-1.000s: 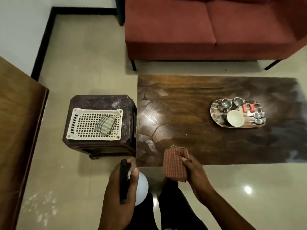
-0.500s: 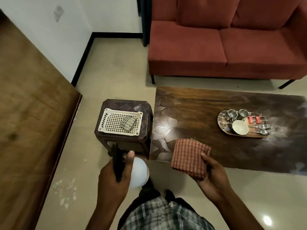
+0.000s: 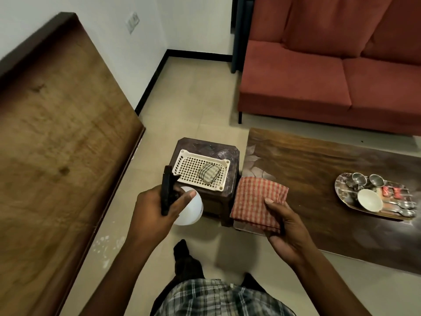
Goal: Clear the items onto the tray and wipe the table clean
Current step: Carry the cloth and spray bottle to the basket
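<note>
Over the tabletop's (image 3: 319, 160) near left corner, the right hand (image 3: 287, 226) pinches a folded red cloth (image 3: 257, 199); the left hand (image 3: 150, 210) has its grip wrapped round the spray bottle (image 3: 191, 208). Dishes (image 3: 370, 199) sit on the tray (image 3: 341, 192) at right, so best mist bare wood away from them, then wipe with the cloth flat

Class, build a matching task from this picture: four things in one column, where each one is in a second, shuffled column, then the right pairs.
Things
1 spray bottle
2 red checked cloth
3 grey checked cloth
4 white bowl

Places
A in the white basket
B on the steel tray
C held in the left hand
D held in the right hand

Pairs: 1-C, 2-D, 3-A, 4-B
</note>
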### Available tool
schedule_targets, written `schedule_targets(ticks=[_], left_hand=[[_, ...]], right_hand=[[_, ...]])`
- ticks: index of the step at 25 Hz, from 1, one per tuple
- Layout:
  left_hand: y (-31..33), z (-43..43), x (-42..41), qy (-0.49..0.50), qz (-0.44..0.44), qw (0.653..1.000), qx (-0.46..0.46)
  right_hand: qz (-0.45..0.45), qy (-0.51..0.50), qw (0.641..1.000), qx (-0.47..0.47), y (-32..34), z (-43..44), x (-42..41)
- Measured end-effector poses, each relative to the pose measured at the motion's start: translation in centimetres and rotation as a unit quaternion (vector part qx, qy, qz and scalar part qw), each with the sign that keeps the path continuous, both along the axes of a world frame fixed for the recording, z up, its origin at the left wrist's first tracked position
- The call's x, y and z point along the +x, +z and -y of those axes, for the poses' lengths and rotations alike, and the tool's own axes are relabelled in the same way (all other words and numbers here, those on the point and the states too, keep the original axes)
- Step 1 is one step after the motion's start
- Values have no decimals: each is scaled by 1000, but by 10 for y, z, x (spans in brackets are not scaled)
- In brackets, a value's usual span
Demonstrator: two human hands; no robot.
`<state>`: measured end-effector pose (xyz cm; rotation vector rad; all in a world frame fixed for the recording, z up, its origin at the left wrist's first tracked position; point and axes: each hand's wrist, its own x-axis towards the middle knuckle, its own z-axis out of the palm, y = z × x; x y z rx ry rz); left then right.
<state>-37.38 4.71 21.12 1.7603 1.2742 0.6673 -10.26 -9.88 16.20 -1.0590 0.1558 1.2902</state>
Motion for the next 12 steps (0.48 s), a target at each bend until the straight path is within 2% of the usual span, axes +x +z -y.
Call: schedule_targets(ticks=[8,12], left_hand=[[-2,-134,-31,-88,-30,995,32],[-25,-186,-21,-100,-45,993,39]], right_hand=[[1,-53,998,-20,-3,-112,-53],[5,-56,997,-49,-17,-154,-57]])
